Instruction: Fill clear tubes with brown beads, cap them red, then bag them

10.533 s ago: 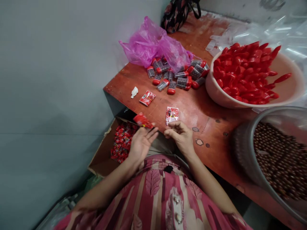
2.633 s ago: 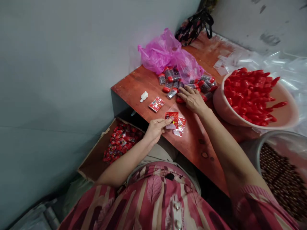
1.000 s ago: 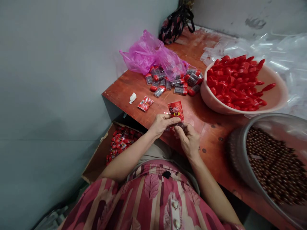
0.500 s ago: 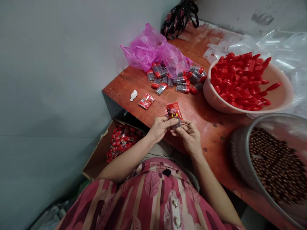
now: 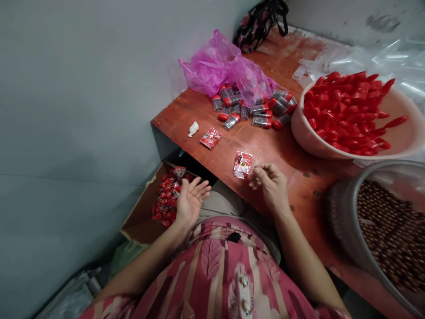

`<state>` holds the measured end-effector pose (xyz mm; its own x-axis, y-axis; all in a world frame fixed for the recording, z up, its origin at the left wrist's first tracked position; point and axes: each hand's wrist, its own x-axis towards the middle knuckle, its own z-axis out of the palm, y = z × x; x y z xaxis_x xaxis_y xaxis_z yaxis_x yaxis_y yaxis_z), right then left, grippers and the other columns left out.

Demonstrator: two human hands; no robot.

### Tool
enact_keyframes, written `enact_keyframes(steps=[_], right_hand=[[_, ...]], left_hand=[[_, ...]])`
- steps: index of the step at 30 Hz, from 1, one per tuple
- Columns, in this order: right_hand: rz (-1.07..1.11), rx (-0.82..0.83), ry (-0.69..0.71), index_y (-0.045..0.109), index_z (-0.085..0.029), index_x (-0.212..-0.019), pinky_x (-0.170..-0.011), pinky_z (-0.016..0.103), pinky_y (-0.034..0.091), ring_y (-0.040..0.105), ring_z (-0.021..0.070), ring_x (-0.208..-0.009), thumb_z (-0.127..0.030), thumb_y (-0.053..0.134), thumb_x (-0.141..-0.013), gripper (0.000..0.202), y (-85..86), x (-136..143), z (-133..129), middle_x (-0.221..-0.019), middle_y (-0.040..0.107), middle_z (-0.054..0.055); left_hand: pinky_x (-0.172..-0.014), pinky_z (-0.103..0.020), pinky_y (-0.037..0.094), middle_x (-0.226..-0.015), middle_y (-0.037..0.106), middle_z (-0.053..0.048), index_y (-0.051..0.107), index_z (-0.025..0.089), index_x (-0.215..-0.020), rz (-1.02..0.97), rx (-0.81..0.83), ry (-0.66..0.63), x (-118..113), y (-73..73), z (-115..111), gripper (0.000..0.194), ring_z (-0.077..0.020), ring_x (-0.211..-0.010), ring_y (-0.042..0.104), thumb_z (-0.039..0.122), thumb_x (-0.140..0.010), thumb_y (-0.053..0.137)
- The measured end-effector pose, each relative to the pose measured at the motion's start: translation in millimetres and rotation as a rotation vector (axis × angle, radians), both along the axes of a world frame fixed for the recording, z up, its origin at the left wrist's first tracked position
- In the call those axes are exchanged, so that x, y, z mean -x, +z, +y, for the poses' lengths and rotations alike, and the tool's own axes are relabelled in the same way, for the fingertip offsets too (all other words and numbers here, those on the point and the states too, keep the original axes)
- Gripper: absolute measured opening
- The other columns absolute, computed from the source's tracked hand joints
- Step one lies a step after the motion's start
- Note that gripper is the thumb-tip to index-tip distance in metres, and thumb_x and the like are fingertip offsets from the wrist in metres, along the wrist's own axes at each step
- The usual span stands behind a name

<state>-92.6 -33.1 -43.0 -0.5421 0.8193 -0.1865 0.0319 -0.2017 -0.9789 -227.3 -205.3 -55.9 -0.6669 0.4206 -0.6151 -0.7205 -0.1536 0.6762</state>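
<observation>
My left hand [image 5: 191, 201] is palm up with its fingers spread, at the edge of a cardboard box [image 5: 137, 223] that holds many red packets [image 5: 168, 199]. One packet [image 5: 179, 172] shows just beyond its fingertips, over the box; whether it rests on the others I cannot tell. My right hand [image 5: 269, 184] hovers by the table's near edge, thumb and fingers drawn together; anything between them is too small to make out. Just left of it a small stack of red printed packets [image 5: 243, 163] lies on the table [image 5: 229, 146]. Another red stack [image 5: 210, 138] lies further left.
Red-capped clear containers [image 5: 262, 120] are heaped beside a pink plastic bag [image 5: 215, 66]. At the right stand a pink bowl of red pieces [image 5: 352, 115] and a grey tub [image 5: 348, 212] of brown balls. A white scrap [image 5: 193, 129] and dark bag [image 5: 255, 29] are further back.
The packet my two hands held is no longer between them. My left hand has moved left and down to the box and opened. My right hand has stayed near the stack on the table.
</observation>
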Motion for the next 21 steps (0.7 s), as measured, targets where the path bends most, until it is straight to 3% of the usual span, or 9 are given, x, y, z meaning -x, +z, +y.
enact_keyframes(steps=[2, 4, 7, 10, 15, 18, 21], right_hand=[[-0.013, -0.028, -0.025, 0.057, -0.02, -0.08, -0.042, 0.019, 0.045, 0.057, 0.0082, -0.044, -0.047, 0.069, -0.079, 0.029, -0.1, -3.1, 5.1, -0.061, 0.065, -0.003], [-0.02, -0.042, -0.032, 0.057, -0.02, -0.08, -0.042, 0.018, 0.045, 0.057, 0.008, -0.045, -0.047, 0.067, -0.081, 0.029, -0.1, -4.7, 6.9, -0.062, 0.065, -0.003], [-0.035, -0.052, -0.02, 0.059, -0.019, -0.082, -0.043, 0.019, 0.046, 0.057, 0.0083, -0.045, -0.044, 0.068, -0.081, 0.026, 0.4, -6.2, 5.8, -0.063, 0.065, -0.003], [-0.05, -0.057, -0.011, 0.06, -0.02, -0.08, -0.044, 0.02, 0.046, 0.057, 0.0086, -0.046, -0.043, 0.069, -0.08, 0.025, 0.7, -8.2, 5.9, -0.063, 0.065, -0.003], [-0.099, -0.066, 0.004, 0.06, -0.02, -0.078, -0.046, 0.021, 0.046, 0.056, 0.0097, -0.048, -0.046, 0.069, -0.079, 0.028, -0.8, -9.7, 15.1, -0.063, 0.065, -0.002], [-0.155, -0.146, -0.015, 0.061, -0.019, -0.077, -0.053, 0.024, 0.048, 0.057, 0.0111, -0.054, -0.047, 0.068, -0.079, 0.028, -6.8, -6.2, 22.7, -0.065, 0.064, -0.001], [-0.198, -0.233, -0.071, 0.063, -0.019, -0.087, -0.066, 0.027, 0.051, 0.063, 0.014, -0.071, -0.047, 0.07, -0.077, 0.031, -16.4, 2.1, 28.3, -0.08, 0.067, 0.002]], left_hand=[[-0.07, -0.028, 0.057, -0.09, 0.075, -0.011, 0.072, 0.014, -0.093, 0.179, 0.047, -0.138, -1.7, -0.4, 11.8, 0.04, -0.0195, -0.078, 0.072, 0.048, -0.073, 0.073], [-0.09, -0.031, 0.053, -0.103, 0.074, -0.01, 0.074, 0.018, -0.093, 0.499, 0.04, -0.307, -0.8, 1.4, 38.7, 0.032, -0.0225, -0.098, 0.069, 0.035, -0.067, 0.081], [-0.116, -0.039, 0.03, -0.126, 0.066, -0.008, 0.074, 0.024, -0.096, 0.984, 0.025, -0.552, 5.4, -0.4, 86.1, 0.03, -0.0266, -0.131, 0.049, 0.023, -0.067, 0.081], [-0.12, -0.051, 0.014, -0.134, 0.06, -0.009, 0.072, 0.025, -0.097, 1.257, 0.13, -0.725, 10.6, -12.5, 116.3, 0.023, -0.0296, -0.141, 0.036, 0.021, -0.074, 0.074], [-0.119, -0.053, 0.01, -0.134, 0.061, -0.006, 0.071, 0.028, -0.096, 1.331, 0.176, -0.75, 9.5, -32.1, 123.5, 0.017, -0.027, -0.141, 0.036, 0.022, -0.082, 0.064], [-0.12, -0.053, 0.008, -0.13, 0.063, -0.005, 0.073, 0.028, -0.093, 1.295, 0.136, -0.712, 8.7, -34.8, 122.2, 0.016, -0.0262, -0.14, 0.038, 0.021, -0.083, 0.062], [-0.12, -0.052, 0.009, -0.129, 0.064, -0.005, 0.074, 0.029, -0.091, 1.25, 0.067, -0.67, 8.1, -32.5, 119.9, 0.016, -0.0255, -0.14, 0.038, 0.021, -0.082, 0.063]])
